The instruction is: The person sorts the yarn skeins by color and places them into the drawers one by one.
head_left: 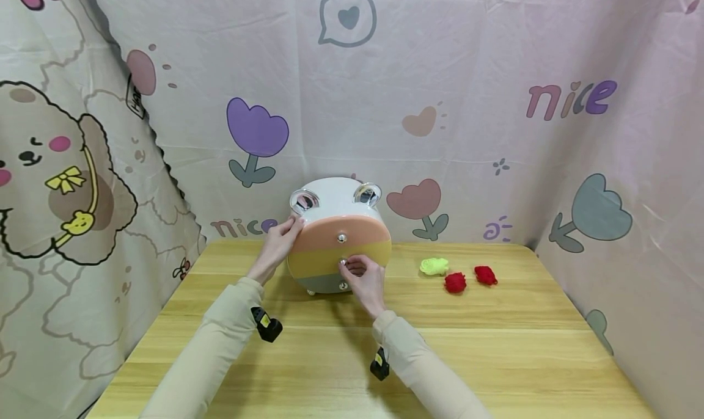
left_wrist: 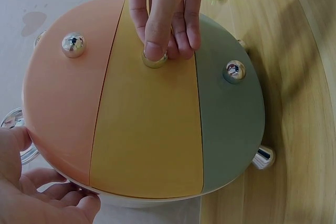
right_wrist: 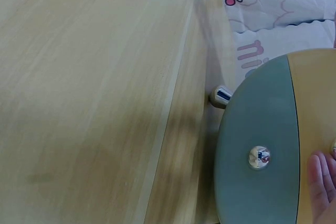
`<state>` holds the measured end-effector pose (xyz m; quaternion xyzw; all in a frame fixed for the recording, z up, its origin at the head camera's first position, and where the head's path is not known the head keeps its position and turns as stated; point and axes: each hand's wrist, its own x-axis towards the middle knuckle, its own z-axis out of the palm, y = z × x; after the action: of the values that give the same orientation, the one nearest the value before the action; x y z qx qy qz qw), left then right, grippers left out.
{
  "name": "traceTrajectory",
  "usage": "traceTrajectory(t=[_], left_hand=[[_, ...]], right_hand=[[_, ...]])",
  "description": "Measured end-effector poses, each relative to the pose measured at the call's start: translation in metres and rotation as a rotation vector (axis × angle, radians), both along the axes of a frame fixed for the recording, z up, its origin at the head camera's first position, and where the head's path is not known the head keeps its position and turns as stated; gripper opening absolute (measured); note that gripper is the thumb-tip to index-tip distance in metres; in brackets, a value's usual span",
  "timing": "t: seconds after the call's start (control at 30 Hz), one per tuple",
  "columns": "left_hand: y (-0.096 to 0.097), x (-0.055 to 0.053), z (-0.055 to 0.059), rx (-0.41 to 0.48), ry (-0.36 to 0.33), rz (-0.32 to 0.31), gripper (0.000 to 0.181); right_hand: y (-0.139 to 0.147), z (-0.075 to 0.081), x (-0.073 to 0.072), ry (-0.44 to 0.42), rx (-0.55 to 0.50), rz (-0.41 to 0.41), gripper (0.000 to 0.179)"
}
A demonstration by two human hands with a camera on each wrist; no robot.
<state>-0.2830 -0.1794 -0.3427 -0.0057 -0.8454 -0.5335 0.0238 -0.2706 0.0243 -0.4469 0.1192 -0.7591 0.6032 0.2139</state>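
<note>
A small rounded drawer chest [head_left: 308, 261] stands on the table, its front split into orange, yellow and green drawers, each with a shiny silver knob. With thumb and fingers, my right hand [head_left: 365, 281] pinches the middle knob [left_wrist: 155, 61] on the yellow drawer [left_wrist: 149, 135]. That drawer front looks level with its neighbours. My left hand [head_left: 277, 248] holds the chest at its upper left edge, its bent fingers [left_wrist: 79, 203] along the side. In the right wrist view, only part of the right hand's fingers [right_wrist: 321, 179] shows at the right edge.
To the right of the chest lie a lime-green bundle [head_left: 434, 266] and two red bundles, one nearer [head_left: 455, 283] and one farther right [head_left: 486, 275], like yarn. A printed cloth [head_left: 352, 101] hangs behind the wooden table [head_left: 324, 358]. Two silver-ringed eyes top the chest.
</note>
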Motion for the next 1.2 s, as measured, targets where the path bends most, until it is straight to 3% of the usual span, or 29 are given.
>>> traceTrajectory(t=[0.57,1.2], left_hand=[[0.001,0.000,0.000,0.016,0.006,-0.008,0.065],[0.001,0.001,0.001,0.009,0.001,-0.005,0.065]], right_hand=[[0.000,0.000,0.002,0.000,0.006,0.009,0.012],[0.004,-0.003,0.016,-0.013,-0.027,0.028,0.012]])
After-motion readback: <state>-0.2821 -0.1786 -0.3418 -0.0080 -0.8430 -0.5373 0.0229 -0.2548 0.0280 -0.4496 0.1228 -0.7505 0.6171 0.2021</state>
